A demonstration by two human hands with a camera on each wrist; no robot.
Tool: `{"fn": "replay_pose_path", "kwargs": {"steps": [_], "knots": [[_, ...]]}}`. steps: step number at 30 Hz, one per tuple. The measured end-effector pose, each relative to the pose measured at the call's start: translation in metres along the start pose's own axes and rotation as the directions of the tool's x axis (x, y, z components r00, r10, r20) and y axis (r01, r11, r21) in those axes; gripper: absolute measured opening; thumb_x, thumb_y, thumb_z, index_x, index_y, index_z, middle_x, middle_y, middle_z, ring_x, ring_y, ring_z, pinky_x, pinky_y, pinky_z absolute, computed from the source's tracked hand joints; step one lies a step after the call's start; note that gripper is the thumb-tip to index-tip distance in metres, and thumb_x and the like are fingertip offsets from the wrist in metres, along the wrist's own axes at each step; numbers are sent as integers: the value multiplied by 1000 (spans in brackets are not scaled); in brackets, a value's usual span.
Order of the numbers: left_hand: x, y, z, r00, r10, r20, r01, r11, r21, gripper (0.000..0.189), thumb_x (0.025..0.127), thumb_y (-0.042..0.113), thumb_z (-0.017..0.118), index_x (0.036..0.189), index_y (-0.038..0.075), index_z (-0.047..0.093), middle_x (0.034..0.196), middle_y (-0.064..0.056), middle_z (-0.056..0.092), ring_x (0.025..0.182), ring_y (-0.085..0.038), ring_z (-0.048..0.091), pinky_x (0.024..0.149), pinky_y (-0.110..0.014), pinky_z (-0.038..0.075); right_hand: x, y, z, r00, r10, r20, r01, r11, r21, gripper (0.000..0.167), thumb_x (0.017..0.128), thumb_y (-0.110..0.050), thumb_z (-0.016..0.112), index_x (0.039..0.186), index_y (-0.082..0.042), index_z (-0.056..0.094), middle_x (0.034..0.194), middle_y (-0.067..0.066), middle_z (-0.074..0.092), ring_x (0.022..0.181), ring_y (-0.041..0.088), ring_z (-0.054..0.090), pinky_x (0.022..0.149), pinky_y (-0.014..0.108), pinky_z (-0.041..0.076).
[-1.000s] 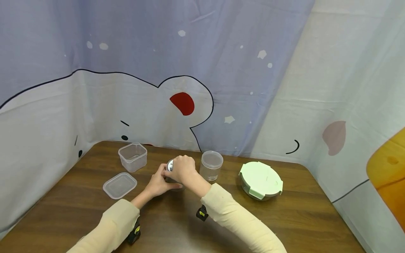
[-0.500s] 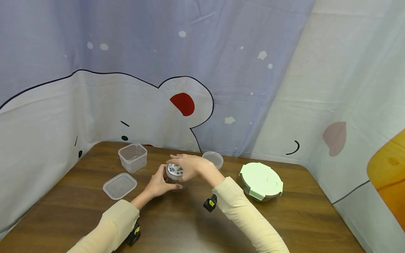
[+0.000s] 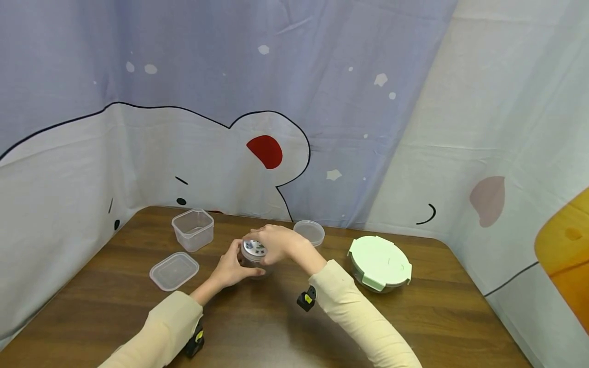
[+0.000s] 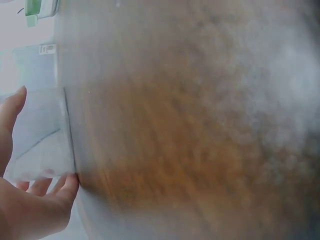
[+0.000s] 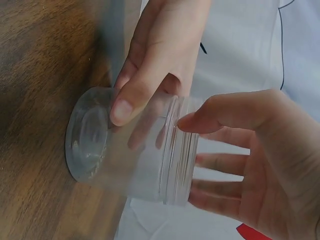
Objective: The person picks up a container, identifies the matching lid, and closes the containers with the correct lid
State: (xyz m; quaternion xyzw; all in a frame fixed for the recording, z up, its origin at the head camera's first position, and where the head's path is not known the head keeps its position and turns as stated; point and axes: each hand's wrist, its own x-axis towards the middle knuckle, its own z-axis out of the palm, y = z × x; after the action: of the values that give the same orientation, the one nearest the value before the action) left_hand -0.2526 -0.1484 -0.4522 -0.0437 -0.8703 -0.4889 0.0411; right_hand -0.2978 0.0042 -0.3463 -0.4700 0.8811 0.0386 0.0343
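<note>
A clear round plastic jar (image 3: 250, 262) stands upright on the wooden table in the head view, topped by a screw lid (image 3: 253, 248) with a printed pattern. My left hand (image 3: 229, 269) grips the jar's body from the left, thumb on the near side. Over the lid arches my right hand (image 3: 281, 242); in the right wrist view its thumb and fingers (image 5: 220, 192) pinch the ridged lid rim. The jar body (image 5: 132, 155) looks see-through there. In the left wrist view the jar (image 4: 40, 135) sits between the left thumb and fingers.
Left of the jar are an uncovered rectangular plastic box (image 3: 195, 238) and its flat lid (image 3: 174, 271). Behind the right wrist stands another clear round container (image 3: 310, 231), partly hidden. A round bowl with a pale green clip lid (image 3: 380, 261) stands to the right. Curtain (image 3: 221, 168) closes off the back.
My right hand has turned on the lid, from knuckles up to fingers spread round the rim, and its wrist has swung right. The printed top now shows more. The left hand stays put.
</note>
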Motion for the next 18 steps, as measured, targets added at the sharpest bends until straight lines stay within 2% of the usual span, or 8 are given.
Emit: {"fn": "replay_pose_path", "kwargs": {"steps": [2,7,13,18], "knots": [[-1,0,0,1000,15,-5,-15,1000,2,84,67,28,88,130,5,37,129,-18,56,118,-35,56,96,-50,46,0,-3,0,999,34,-18,-35,998,-45,55,79,-28,71,132,-22,57,117,-3,66,94,12,62,79,24,50],[-2,-1,1,998,54,-24,-53,999,10,84,64,21,90,128,3,38,126,-18,58,111,-33,60,90,-46,50,1,-14,2,986,151,-65,-161,969,-190,54,82,-48,65,128,-22,61,106,-1,70,92,15,63,74,27,51],[-1,-1,1,998,64,-28,-64,998,9,83,64,21,90,127,3,39,124,-17,60,110,-31,60,91,-46,49,3,-24,6,965,211,-153,-247,928,-278,42,81,-53,63,101,-17,69,82,-4,68,74,13,62,61,26,50],[-2,-1,1,997,65,-28,-65,998,17,82,65,22,90,126,4,39,123,-16,61,108,-30,61,90,-45,49,5,-28,12,948,222,-229,-291,896,-336,47,80,-63,61,86,-18,68,74,-6,67,64,11,60,52,25,47]]}}
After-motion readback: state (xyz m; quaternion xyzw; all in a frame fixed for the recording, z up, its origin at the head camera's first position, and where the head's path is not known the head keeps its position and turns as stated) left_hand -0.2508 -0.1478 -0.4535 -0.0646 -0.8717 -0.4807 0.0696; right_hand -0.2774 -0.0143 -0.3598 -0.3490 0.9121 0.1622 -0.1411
